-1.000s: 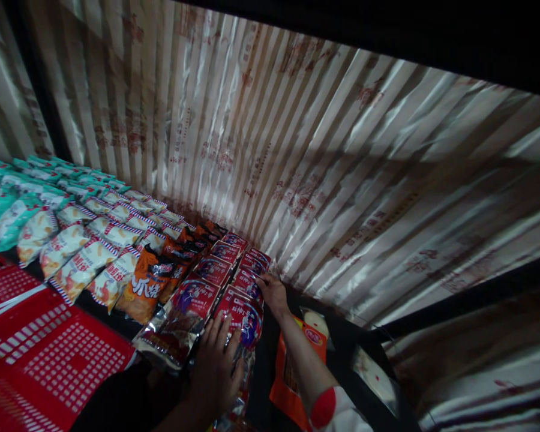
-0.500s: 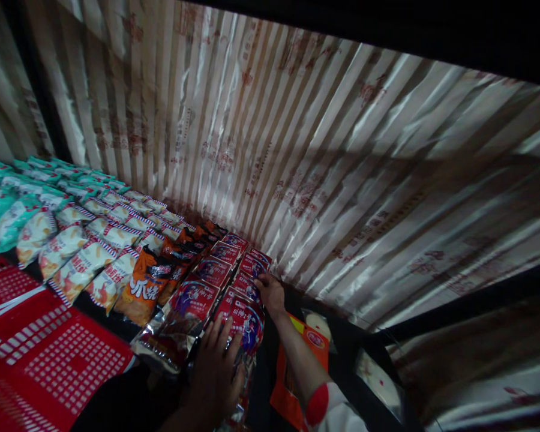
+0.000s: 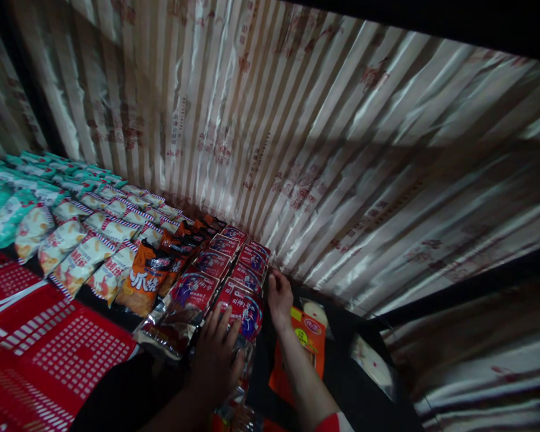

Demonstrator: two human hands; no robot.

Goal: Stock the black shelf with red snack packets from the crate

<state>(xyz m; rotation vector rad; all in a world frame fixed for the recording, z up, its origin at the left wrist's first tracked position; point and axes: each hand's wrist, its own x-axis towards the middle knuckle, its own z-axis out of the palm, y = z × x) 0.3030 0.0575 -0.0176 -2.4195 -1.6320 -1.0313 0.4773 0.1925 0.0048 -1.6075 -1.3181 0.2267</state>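
My left hand [image 3: 218, 354] lies with spread fingers on the front red snack packet [image 3: 240, 303] of the right-hand row. Beside the far part of that row is my right hand [image 3: 279, 300], its fingers loosely bent and nothing visible in them. A second row of red packets [image 3: 195, 291] overlaps just to the left, with shiny clear lower ends. Right of them, an orange pouch [image 3: 312, 342] with a yellow patch lies partly under my right forearm.
Orange-and-black snack bags [image 3: 146, 276], white shrimp-picture bags [image 3: 83, 258] and teal bags [image 3: 13, 216] stand in rows to the left. A red plastic basket [image 3: 78, 336] sits in front. Clear-wrapped pale packs [image 3: 373, 363] lie at right. A corrugated metallic sheet [image 3: 261, 132] rises behind.
My right hand has come off the red packets and shifted slightly right. My left hand stays on the front packet. The camera view has shifted slightly.
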